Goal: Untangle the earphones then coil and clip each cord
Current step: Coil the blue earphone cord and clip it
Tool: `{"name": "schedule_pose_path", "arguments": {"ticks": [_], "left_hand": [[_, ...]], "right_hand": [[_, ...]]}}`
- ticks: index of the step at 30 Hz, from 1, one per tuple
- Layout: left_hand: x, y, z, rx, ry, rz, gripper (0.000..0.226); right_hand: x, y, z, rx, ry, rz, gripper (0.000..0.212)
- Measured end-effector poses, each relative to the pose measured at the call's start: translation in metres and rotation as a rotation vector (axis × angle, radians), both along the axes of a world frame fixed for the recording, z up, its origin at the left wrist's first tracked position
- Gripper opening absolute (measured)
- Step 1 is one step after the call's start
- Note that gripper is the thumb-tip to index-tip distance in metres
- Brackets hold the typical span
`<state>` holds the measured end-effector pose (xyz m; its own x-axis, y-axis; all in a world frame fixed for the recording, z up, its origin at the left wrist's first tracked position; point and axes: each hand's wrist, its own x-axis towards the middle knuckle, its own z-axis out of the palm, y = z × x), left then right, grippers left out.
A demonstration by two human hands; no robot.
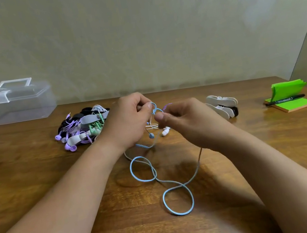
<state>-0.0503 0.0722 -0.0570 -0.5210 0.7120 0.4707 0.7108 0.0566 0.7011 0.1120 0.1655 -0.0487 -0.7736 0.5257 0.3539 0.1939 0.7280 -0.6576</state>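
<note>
Soft even light, faint shadows, wide-angle edge distortion.

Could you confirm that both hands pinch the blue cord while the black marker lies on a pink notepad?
No: the head view shows a green notepad, not pink, under the black marker. The left hand and right hand do pinch the blue cord.
</note>
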Motion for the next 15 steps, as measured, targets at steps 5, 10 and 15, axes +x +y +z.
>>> {"name": "schedule_pose_path", "arguments": {"ticks": [5,10,15], "left_hand": [[-0.016,0.003,-0.004,-0.013,-0.359,0.033,0.018],[-0.021,0.001,-0.004,0.122,-0.743,0.017,0.016],[-0.027,-0.002,0.008,0.384,-0.807,0.018,0.017]], "right_hand": [[0.012,0.011,0.025,-0.549,0.565,0.256,0.026],[0.020,0.014,0.034,-1.208,0.639,0.343,0.034],[0.017,0.032,0.003,-0.400,-0.123,-0.190,0.027]]}}
